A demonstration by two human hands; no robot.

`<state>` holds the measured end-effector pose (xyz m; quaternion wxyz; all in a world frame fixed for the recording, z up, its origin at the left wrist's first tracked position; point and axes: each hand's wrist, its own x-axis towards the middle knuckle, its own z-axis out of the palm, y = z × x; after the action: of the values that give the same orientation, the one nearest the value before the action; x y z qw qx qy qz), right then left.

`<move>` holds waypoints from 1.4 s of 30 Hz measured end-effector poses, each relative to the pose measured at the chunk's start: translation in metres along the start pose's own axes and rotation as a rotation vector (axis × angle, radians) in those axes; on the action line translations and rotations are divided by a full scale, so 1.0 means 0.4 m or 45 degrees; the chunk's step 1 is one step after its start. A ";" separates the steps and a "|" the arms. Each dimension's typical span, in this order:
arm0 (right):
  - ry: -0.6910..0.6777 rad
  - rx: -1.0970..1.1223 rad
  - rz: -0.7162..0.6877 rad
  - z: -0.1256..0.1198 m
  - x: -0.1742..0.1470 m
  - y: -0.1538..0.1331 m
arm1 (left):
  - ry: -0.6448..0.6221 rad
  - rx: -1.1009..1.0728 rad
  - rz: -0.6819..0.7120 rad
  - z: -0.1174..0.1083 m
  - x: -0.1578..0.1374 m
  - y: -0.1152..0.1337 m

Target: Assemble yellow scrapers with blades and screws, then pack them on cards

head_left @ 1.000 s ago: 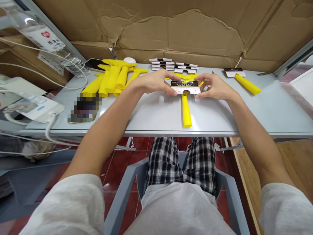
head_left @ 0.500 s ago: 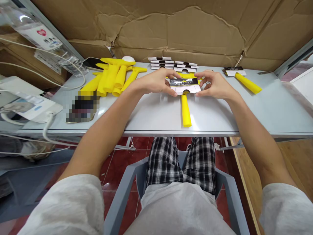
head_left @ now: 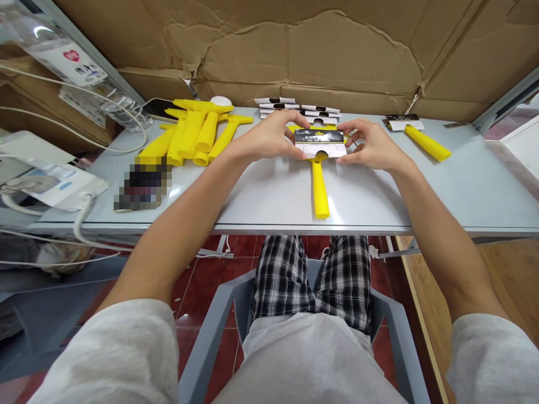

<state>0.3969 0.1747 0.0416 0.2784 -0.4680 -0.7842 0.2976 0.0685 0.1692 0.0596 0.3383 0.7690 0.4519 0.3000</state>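
Observation:
A folded black-and-white card sleeve (head_left: 309,149) is pinched at its left end by my left hand (head_left: 278,134). My right hand (head_left: 368,145) pinches the opposite end between thumb and fingers. Under the card lies a yellow T-shaped plastic scraper (head_left: 320,191), its handle pointing toward me on the table. The card covers most of the scraper's head, and yellow shows through the slot at its top. I cannot tell how far the card is seated on the head.
Several yellow scrapers (head_left: 191,132) are heaped at the left, beside a blurred phone (head_left: 141,188). Stacked folded cards (head_left: 278,106) stand behind my hands. To the right rests a carded scraper (head_left: 427,143). A bottle (head_left: 84,67) and white cables lie far left; cardboard (head_left: 295,50) backs the table.
The card has tipped back and shifted slightly up and right over the scraper's head. Both hands keep their hold on its ends, the left having moved a little.

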 end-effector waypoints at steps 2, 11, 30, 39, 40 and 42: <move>0.038 -0.027 -0.022 -0.004 -0.005 -0.009 | 0.023 0.025 0.037 0.004 0.005 -0.006; 0.183 0.301 -0.103 -0.034 -0.073 -0.027 | -0.034 -0.127 0.269 0.002 -0.018 0.025; -0.162 0.487 -0.057 0.076 -0.414 -0.059 | -0.504 0.515 0.557 0.015 0.014 -0.036; -0.236 0.512 -0.043 0.086 -0.442 -0.083 | -0.348 0.660 0.567 0.030 0.015 -0.036; -0.200 0.465 -0.020 0.088 -0.438 -0.086 | -0.348 0.673 0.566 0.031 0.015 -0.035; -0.134 0.376 0.008 0.091 -0.429 -0.092 | -0.345 0.688 0.570 0.032 0.016 -0.036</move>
<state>0.4197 -0.0013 0.0169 0.3016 -0.4083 -0.7439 0.4346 0.0739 0.1769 0.0416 0.1058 0.9430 0.2866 0.1321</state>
